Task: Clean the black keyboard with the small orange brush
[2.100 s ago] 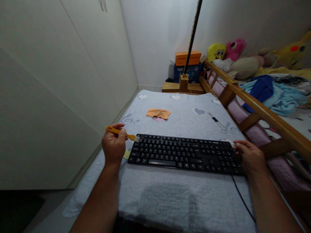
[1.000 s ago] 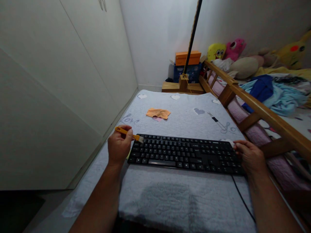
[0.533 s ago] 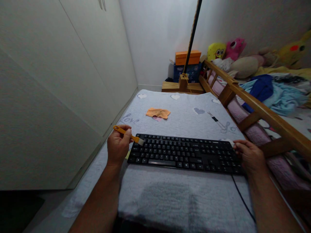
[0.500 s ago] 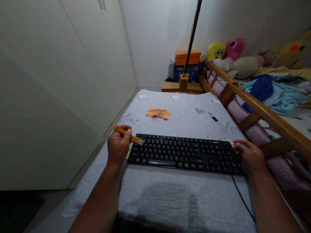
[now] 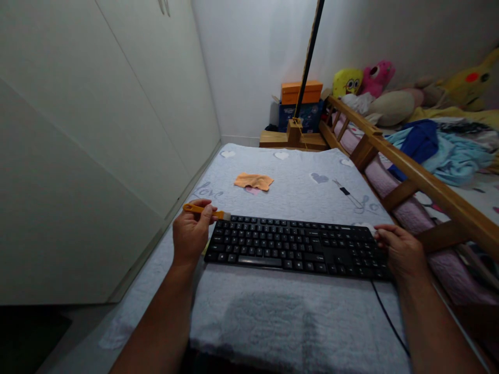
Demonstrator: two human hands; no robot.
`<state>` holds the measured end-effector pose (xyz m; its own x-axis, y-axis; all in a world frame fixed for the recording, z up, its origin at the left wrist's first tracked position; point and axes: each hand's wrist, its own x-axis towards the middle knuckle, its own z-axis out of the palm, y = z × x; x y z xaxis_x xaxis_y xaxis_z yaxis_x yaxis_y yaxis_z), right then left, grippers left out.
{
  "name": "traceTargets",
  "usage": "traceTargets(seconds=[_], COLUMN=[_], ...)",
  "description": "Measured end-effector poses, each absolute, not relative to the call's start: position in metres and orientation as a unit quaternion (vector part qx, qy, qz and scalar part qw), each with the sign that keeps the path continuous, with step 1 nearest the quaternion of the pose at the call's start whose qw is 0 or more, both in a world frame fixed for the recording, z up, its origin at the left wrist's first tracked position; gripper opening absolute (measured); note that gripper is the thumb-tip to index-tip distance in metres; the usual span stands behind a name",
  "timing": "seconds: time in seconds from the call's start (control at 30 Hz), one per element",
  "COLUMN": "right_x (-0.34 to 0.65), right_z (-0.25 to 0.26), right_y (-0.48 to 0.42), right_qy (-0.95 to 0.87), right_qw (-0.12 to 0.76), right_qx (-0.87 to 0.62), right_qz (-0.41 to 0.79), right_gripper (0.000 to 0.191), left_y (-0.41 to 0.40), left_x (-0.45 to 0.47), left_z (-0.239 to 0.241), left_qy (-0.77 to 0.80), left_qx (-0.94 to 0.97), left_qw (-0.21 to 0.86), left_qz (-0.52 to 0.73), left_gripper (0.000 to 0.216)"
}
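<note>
A black keyboard point(image 5: 273, 242) lies across the bed cover, its cable trailing off the near right edge. My left hand point(image 5: 192, 228) is closed round the yellow handle of a small brush point(image 5: 197, 209). The pale bristles rest at the keyboard's far left corner, by the top row of keys. At the other end, my right hand point(image 5: 403, 252) grips the keyboard's right edge, with thumb and forefinger together near the far corner. The undersides of those fingers are hidden.
Beyond the keyboard lie an orange cloth point(image 5: 254, 181) and a thin metal tool with a black band point(image 5: 344, 191). A wooden bed rail point(image 5: 424, 158) runs along the right side, and a white cabinet point(image 5: 117, 130) stands on the left. Boxes point(image 5: 301, 93) sit at the back.
The brush has turned in my left hand, its bristles moving up and away from the left-hand keys to the far edge. My right hand and the keyboard have stayed in place.
</note>
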<state>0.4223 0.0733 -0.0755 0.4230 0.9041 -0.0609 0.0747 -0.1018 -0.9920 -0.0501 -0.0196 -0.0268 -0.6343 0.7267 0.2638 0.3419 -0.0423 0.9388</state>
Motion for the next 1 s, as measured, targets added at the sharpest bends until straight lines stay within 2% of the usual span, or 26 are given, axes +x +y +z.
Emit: traceTargets(seconds=[0.27,0.5,0.83,1.0], right_x=[0.423,0.417,0.42,0.42], right_z=[-0.077,-0.073,-0.076,-0.077], right_y=[0.074,0.073,0.075,0.076], right_qy=[-0.386,-0.369,-0.371,-0.365], right_qw=[0.547,0.557,0.562,0.563], right_qx=[-0.645,-0.644,-0.639,-0.637], right_qz=[0.368,0.373,0.371,0.379], right_gripper=[0.025,0.026,0.025,0.026], left_y=[-0.021,-0.018,-0.019,-0.018], left_x=[-0.056,-0.059,-0.063,-0.059], left_z=[-0.025,-0.028,-0.04,-0.035], left_qy=[0.661,0.676,0.707,0.678], left_qx=[0.406,0.426,0.479,0.46], left_qw=[0.185,0.2,0.096,0.098], left_qz=[0.604,0.567,0.512,0.564], left_gripper=[0.025,0.028,0.031,0.026])
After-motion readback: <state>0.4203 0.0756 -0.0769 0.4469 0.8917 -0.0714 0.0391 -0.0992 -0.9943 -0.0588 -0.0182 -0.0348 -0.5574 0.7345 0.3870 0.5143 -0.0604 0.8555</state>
